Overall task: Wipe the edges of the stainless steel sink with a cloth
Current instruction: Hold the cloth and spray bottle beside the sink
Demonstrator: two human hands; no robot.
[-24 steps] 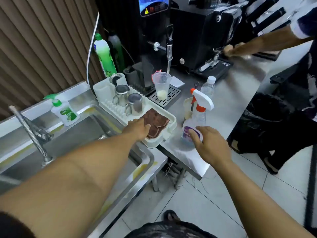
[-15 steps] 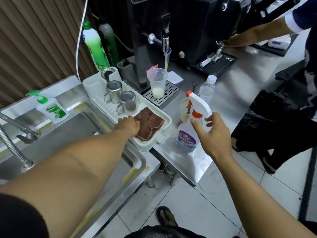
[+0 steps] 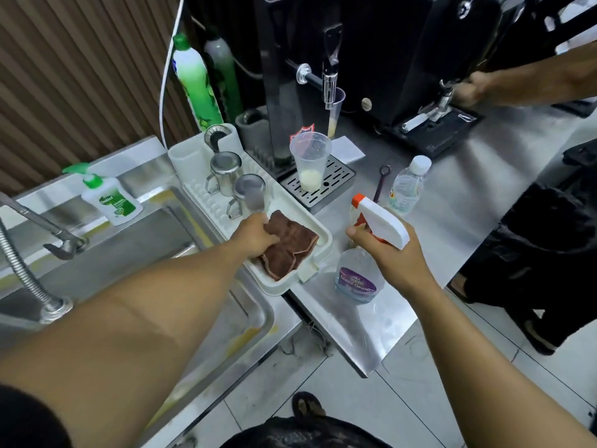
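Head view: my left hand [image 3: 255, 236] reaches out over the right end of the stainless steel sink [image 3: 258, 307] and into the near end of the white drying tray [image 3: 324, 253]. The brown cloth [image 3: 292, 250] lies crumpled in that near end of the tray, well above the sink's rim and not touching it. My left fingers [image 3: 269, 236] are curled down over the cloth's left edge and grip it there; the rest of the cloth spreads out to the right of my knuckles, flat on the tray floor. My thumb is hidden under the hand.

My right hand [image 3: 392, 257] is closed round the neck of the glass cleaner spray bottle [image 3: 358, 279], just below its white trigger head, with the nozzle pointing left towards the tray. The bottle is just right of the tray's near corner, over the steel counter [image 3: 452, 205]; I cannot tell whether its base rests on the counter.

Farther along the tray stand two steel cups [image 3: 226, 173], mouths down. Beyond the tray a clear plastic cup [image 3: 310, 160] with a little milky liquid sits on a black drip grate [image 3: 337, 177], and a small water bottle [image 3: 408, 185] stands to its right. A Dettol pump bottle [image 3: 109, 198] sits on the sink's far ledge, a green dish soap bottle [image 3: 193, 82] stands behind the tray, and the faucet [image 3: 48, 234] is at the left. Another person's hand [image 3: 475, 90] is at the black machine [image 3: 387, 43] far right.
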